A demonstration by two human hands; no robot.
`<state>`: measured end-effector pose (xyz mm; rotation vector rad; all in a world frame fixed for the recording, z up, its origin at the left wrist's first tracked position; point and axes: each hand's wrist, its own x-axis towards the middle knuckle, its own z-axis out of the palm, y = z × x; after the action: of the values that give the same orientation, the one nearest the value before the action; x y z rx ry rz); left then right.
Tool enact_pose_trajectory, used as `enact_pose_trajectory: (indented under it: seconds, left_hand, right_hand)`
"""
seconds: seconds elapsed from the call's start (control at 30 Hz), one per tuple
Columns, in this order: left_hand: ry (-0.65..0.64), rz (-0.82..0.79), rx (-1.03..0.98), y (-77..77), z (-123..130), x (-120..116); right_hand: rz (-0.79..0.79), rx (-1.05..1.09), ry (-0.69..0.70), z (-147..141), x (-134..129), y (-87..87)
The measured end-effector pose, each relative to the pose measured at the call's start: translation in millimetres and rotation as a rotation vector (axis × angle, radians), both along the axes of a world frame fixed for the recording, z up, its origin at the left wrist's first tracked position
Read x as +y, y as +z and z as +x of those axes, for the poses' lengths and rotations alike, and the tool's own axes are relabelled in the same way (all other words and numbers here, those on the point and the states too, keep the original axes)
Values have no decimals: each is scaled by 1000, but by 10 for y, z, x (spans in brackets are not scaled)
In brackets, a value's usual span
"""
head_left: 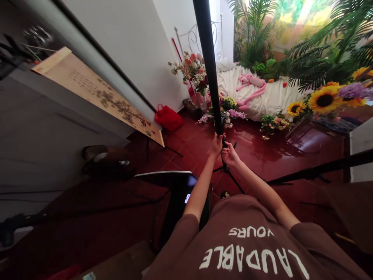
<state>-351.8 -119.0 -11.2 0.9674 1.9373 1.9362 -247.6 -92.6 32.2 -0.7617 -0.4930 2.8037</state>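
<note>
A thick black pole (210,66) rises from a black tripod base (225,170) on the red floor to the top edge of the view. My left hand (216,144) is wrapped round the pole near its lower part. Just to the right, my right hand (229,154) is closed at a dark fitting on the side of the pole, its fingers pinched together; part of the fitting is hidden behind them. Both hands are close together at about the same height.
A black table (171,194) with a phone (187,198) stands left of my arms. Further left are a hanging scroll (105,99) and a red bag (169,118). Ahead are flowers (194,72) and a white-draped bed (276,99). Another black pole (323,167) crosses at right.
</note>
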Motion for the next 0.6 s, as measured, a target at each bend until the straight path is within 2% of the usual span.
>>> enact_pose_trajectory:
  seconds: [0.07,0.23,0.37,0.4,0.47,0.6]
  left_hand:
    - [-5,10,-11,-14,-15,3]
    - [-81,-13,-11,25,-68,-50]
    - [-133,0,70,87,-71,-128]
    - [-131,-4,87,94,-59,-143]
    - [-90,-23,107,92,-27,-161]
    - [66,-47,134,93,28,-145]
  right_hand:
    - [177,-29,-48,-52,-29,-47]
    - [856,-216,-125,-10,61,-89]
    - [1654,-279,51,108,270,39]
    - [1794,-305,91,125,303,74]
    - [1951,-366,135,139,331,123]
    - [2036,-436,166,128,303,129]
